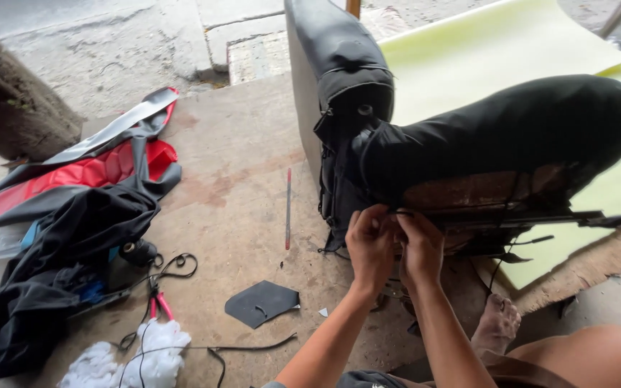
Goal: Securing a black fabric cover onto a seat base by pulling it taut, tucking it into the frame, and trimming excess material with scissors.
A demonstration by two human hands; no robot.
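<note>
Head view: we are looking down at a black car seat (468,144) lying on its side on a worn brown floor (238,187), with a pale yellow foam sheet (497,50) under and behind it. Our left hand (370,244) is curling its fingers tight at the seat's lower edge, pinching the black cover there; what exactly sits between the fingertips, we cannot tell. Our right hand (420,248) is pressing just beside it, touching it, fingers also closed at the same edge near the rusty metal frame (483,190). Both hands are working at the seam between cover and frame.

We are also seeing a bare foot (497,323) resting on the floor below the seat, right of our forearms. A thin red rod (288,208) is lying on the floor just left of the seat. Well apart to the left, a red, grey and black seat cover (88,169) is lying in a heap with dark cloth (52,287). Pink-handled pliers (158,302) are lying near white stuffing (138,356). A small black fabric scrap (260,302) is lying between pliers and our arms. A tree trunk (8,100) is standing at far left.
</note>
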